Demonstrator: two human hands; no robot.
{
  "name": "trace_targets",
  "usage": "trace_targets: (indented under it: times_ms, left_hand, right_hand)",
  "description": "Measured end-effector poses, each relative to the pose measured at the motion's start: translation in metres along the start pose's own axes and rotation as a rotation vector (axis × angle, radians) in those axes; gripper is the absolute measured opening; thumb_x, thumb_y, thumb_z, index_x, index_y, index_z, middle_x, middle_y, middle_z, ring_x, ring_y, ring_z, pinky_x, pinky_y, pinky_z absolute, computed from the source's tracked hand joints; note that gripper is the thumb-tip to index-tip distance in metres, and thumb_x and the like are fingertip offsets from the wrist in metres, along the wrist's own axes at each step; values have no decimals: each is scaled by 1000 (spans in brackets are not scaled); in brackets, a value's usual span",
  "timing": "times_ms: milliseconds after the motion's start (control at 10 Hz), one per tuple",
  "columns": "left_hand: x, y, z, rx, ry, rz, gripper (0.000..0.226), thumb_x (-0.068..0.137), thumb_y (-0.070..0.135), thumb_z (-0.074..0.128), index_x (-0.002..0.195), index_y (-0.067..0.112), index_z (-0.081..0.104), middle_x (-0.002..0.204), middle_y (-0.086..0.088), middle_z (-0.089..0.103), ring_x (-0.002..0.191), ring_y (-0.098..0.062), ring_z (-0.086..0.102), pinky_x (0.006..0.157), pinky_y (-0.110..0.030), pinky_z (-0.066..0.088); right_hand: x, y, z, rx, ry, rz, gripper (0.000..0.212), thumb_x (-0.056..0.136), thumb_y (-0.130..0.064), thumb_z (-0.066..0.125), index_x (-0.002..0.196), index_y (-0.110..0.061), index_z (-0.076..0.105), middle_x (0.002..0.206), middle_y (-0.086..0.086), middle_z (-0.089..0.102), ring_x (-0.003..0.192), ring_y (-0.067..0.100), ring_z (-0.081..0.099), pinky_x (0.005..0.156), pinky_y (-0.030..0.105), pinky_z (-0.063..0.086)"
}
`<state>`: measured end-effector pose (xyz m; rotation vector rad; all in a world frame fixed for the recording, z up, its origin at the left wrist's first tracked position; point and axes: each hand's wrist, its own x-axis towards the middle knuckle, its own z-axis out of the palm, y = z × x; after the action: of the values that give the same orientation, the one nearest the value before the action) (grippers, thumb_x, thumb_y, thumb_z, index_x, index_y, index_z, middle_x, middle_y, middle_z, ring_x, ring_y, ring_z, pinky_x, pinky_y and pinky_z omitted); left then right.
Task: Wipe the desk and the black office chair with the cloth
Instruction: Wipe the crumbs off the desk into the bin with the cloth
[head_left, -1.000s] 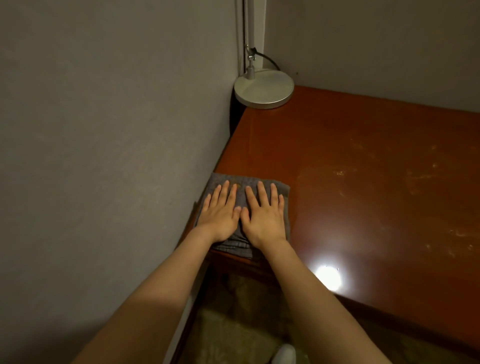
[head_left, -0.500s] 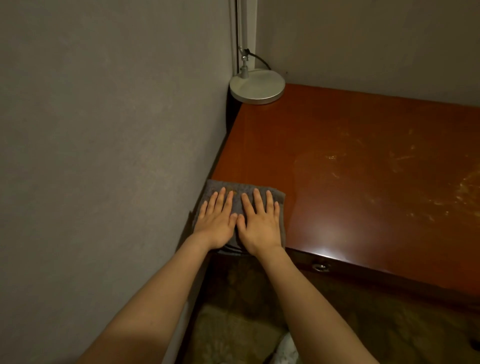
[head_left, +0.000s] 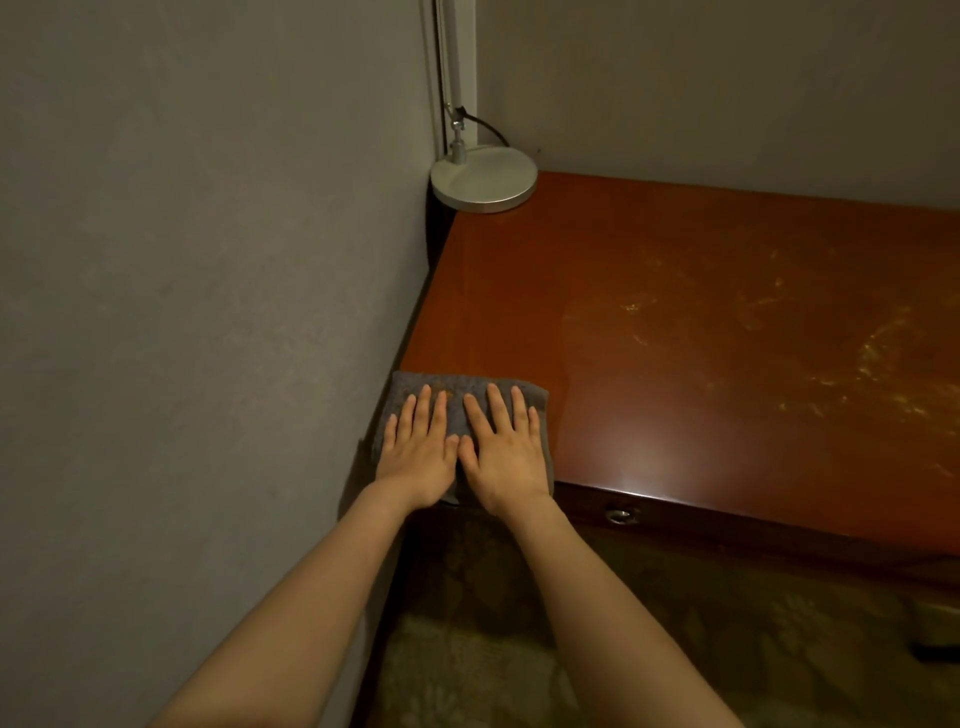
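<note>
Grey cloth; reddish-brown desk; silver-white lamp base; grey walls.

Desk bears cloth and lamp base.

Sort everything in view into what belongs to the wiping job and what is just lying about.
Job in hand:
grey cloth
desk
left hand and right hand, both pressed flat on the cloth

Just lying about:
lamp base in the far corner
drawer ring pull
patterned carpet
</note>
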<state>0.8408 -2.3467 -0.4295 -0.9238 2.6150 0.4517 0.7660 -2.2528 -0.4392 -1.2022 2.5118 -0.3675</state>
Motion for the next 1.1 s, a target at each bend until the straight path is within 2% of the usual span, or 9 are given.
trace_targets:
  times_ms: [400,1100]
  left_hand:
    - [-12,38,14,-53,-1,-43,57,102,35,10,147,14,-19,153,-5,-28,142,-20,-24,115,-37,-13]
    - [-16,121,30,4,-33,35,58,102,34,10,146,12,-20,153,-6,-29,141,-22,-25,114,-38,-15]
  right_hand:
    - [-16,35,-10,-40,-32,-44,55,102,-40,20,151,-28,1,159,3,-10,144,23,-18,115,37,-13]
    - [-54,106,-35,-50,-24,53,54,102,-40,19,151,-28,-1,159,2,-12,144,23,-18,115,37,-12]
